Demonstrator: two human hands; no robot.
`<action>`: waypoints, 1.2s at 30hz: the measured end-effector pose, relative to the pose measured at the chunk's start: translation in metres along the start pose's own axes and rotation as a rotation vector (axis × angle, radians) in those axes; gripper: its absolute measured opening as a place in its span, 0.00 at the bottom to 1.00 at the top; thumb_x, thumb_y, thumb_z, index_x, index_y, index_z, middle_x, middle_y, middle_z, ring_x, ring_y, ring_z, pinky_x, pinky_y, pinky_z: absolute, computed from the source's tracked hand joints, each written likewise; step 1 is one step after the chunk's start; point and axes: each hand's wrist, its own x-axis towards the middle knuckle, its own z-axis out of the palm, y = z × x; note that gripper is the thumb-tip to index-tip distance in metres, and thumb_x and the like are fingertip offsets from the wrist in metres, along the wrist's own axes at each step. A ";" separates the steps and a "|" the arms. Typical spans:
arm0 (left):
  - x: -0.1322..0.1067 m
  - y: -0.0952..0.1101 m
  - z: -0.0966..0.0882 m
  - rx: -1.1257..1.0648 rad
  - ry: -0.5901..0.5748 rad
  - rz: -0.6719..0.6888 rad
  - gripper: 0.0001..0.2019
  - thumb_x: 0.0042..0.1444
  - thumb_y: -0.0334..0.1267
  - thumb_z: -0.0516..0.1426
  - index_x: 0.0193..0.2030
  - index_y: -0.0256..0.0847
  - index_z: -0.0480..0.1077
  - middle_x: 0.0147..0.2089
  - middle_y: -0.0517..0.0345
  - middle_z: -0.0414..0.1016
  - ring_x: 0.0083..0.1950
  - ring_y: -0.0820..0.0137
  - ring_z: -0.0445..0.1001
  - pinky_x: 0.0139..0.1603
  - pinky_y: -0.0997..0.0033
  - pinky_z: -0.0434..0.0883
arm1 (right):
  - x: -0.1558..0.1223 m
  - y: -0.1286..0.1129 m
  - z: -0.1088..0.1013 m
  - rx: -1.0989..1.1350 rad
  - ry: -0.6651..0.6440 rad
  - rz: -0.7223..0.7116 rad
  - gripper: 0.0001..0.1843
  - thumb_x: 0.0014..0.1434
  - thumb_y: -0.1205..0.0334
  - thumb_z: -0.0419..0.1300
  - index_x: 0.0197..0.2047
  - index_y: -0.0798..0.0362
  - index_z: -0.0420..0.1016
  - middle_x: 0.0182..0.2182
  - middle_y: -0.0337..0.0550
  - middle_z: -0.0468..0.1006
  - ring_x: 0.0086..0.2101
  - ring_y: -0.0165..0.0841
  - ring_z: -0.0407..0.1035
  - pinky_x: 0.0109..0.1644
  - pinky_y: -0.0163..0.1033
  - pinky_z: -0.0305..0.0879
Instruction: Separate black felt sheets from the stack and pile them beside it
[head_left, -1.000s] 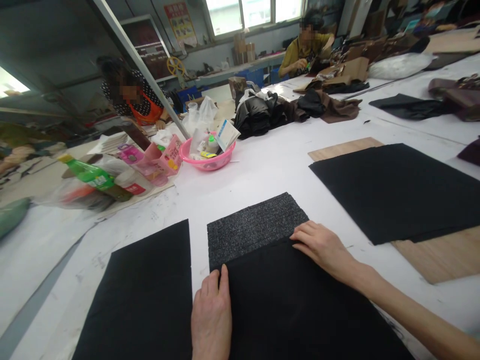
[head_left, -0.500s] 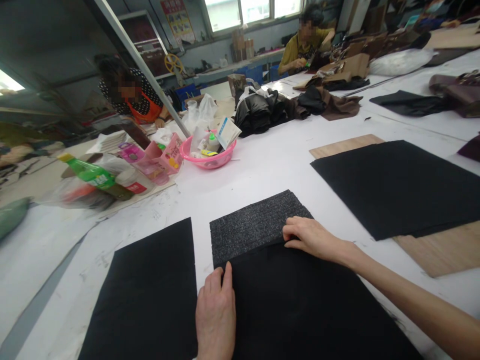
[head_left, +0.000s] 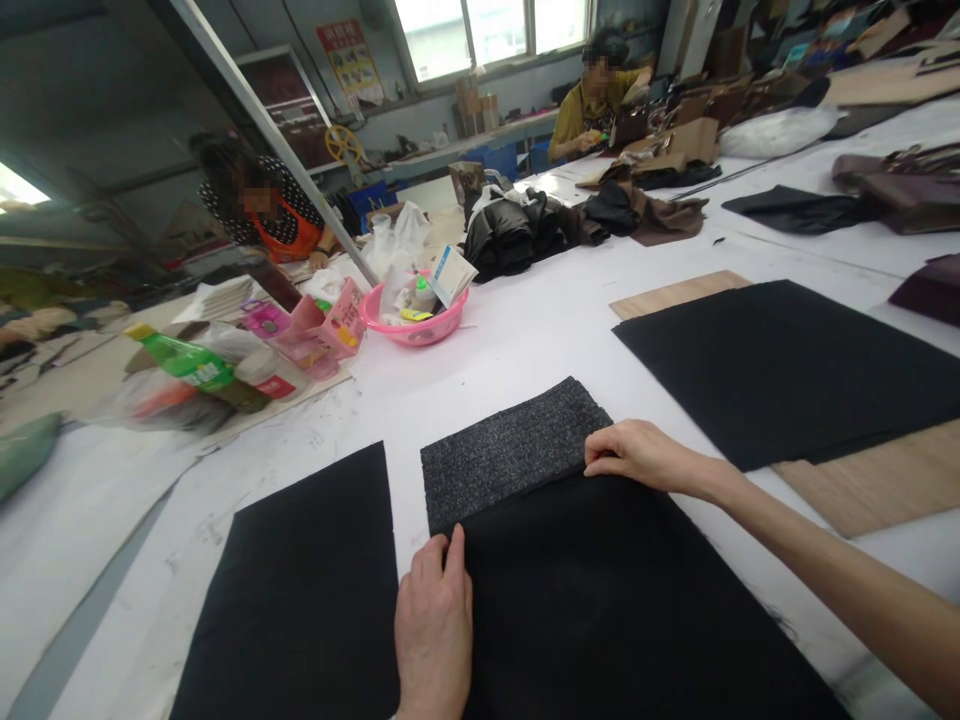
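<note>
A black fabric sheet [head_left: 585,600] lies in front of me over a speckled dark-grey piece [head_left: 502,445], whose far part shows beyond the sheet's top edge. My left hand [head_left: 433,620] is closed at the sheet's upper left corner; its fingertips are partly hidden. Near the upper right corner, my right hand [head_left: 637,455] pinches the top edge between thumb and curled fingers. Another black sheet [head_left: 300,590] lies flat just left of my left hand.
A black stack [head_left: 787,370] rests on wooden boards [head_left: 877,485] at the right. Beyond are a pink basin [head_left: 416,330], a green bottle [head_left: 195,365] and a dark fabric pile [head_left: 510,235]. Two people work across the white table [head_left: 525,330].
My right hand has slid right and slightly away from me along the sheet's top edge, drawing that edge straighter. My left hand stays at the left corner. The view has shifted slightly.
</note>
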 end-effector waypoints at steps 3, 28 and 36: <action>0.000 0.001 0.000 0.005 0.002 -0.004 0.18 0.62 0.24 0.50 0.58 0.36 0.69 0.48 0.48 0.71 0.48 0.64 0.72 0.45 0.63 0.73 | -0.003 0.002 -0.004 -0.012 0.002 -0.016 0.08 0.60 0.56 0.61 0.31 0.47 0.77 0.26 0.34 0.78 0.29 0.32 0.71 0.33 0.35 0.56; 0.075 0.046 -0.011 -0.692 -0.056 0.200 0.10 0.65 0.33 0.52 0.48 0.42 0.73 0.42 0.54 0.74 0.45 0.64 0.70 0.46 0.60 0.69 | -0.021 0.006 -0.011 0.214 -0.009 -0.136 0.12 0.63 0.53 0.57 0.35 0.50 0.76 0.31 0.35 0.79 0.33 0.32 0.72 0.38 0.35 0.62; 0.079 0.038 -0.015 -0.764 -0.147 0.176 0.08 0.65 0.35 0.52 0.35 0.42 0.70 0.38 0.57 0.72 0.42 0.65 0.69 0.44 0.64 0.66 | -0.019 0.015 -0.010 0.225 0.002 -0.054 0.13 0.61 0.51 0.59 0.33 0.51 0.77 0.27 0.35 0.78 0.28 0.30 0.69 0.33 0.34 0.59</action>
